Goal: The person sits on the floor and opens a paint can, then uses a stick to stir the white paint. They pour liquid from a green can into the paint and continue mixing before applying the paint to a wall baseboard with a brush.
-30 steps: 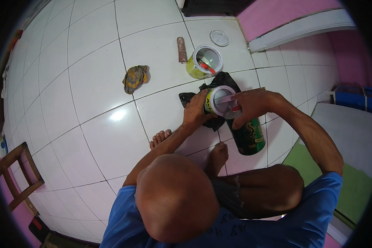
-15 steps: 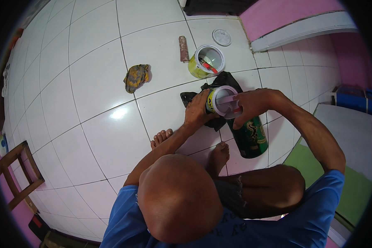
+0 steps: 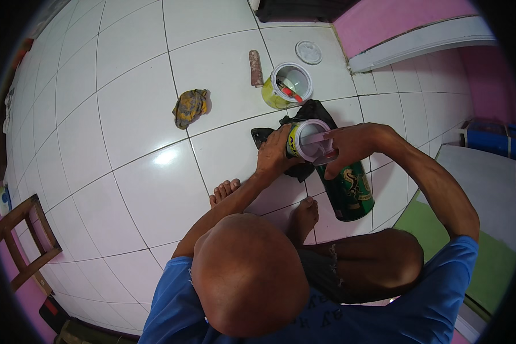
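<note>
Small tub (image 3: 311,131), left hand (image 3: 274,152) grasping its side, at the top end of a green can (image 3: 350,192).
Tub round, mouth visible; thick whitish rim, pale interior, yellow-and-black label on the side wall; sits by a crumpled black plastic bag (image 3: 318,112) on white floor tiles (image 3: 149,200). Right hand (image 3: 352,143) curved over the tub's far side, fingers by a translucent pinkish strip (image 3: 318,138) at the mouth; cannot tell how firmly it grips. Can glossy, dark green, gold figure on its side.
</note>
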